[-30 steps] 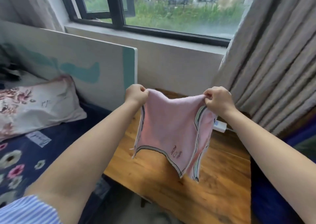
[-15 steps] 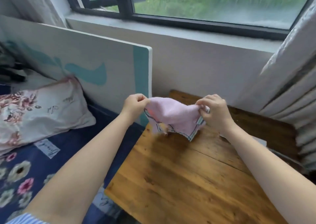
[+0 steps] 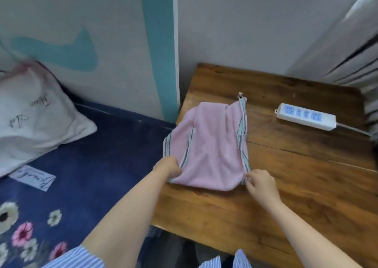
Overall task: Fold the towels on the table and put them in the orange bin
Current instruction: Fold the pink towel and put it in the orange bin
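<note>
A pink towel [image 3: 212, 145] with striped grey-green edging lies folded on the left part of the wooden table [image 3: 296, 186], one flap hanging past the table's left edge. My left hand [image 3: 168, 167] pinches its near left corner. My right hand [image 3: 260, 182] pinches the near right corner, fingers curled at the striped edge. No orange bin is in view.
A white power strip [image 3: 305, 116] with its cable lies at the table's back right. A white and teal board [image 3: 122, 42] stands left of the table. A bed with a dark floral sheet [image 3: 81, 165] and a pillow [image 3: 30, 108] lies to the left. Curtains [image 3: 351, 42] hang at right.
The towel was held up in the air between both hands, then brought down; now it lies flat and folded on the table. The view has tilted downward.
</note>
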The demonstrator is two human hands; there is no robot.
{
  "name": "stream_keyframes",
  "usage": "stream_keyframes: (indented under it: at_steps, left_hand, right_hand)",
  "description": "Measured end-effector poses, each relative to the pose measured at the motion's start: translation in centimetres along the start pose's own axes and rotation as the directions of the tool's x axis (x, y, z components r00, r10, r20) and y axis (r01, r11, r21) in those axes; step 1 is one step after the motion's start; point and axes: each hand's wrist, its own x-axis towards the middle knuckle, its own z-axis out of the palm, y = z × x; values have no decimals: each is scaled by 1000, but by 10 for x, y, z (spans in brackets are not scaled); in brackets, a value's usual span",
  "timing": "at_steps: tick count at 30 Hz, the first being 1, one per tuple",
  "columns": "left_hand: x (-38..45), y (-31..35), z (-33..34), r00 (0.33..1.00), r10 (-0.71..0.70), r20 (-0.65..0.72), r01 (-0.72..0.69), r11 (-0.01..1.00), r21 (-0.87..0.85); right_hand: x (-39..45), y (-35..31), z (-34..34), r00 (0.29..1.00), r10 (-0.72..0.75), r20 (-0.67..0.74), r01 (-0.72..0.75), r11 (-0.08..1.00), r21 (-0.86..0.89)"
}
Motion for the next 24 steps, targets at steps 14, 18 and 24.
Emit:
stream_keyframes:
  at_steps: [14, 18, 24]
  left_hand:
    - [46, -4, 41, 987, 5, -164, -41, 975, -220]
    - [48, -9, 25, 969, -48, -243, -40, 939, -342]
    - [44, -15, -17, 956, -38, -291, -108, 876, -470]
  right_hand:
    - [5, -26, 29, 881, 458, -119, -422, 874, 239]
    - [13, -25, 22, 811, 578, -91, -482, 748, 456]
    - [23, -17, -25, 764, 645, -3, -531, 632, 564]
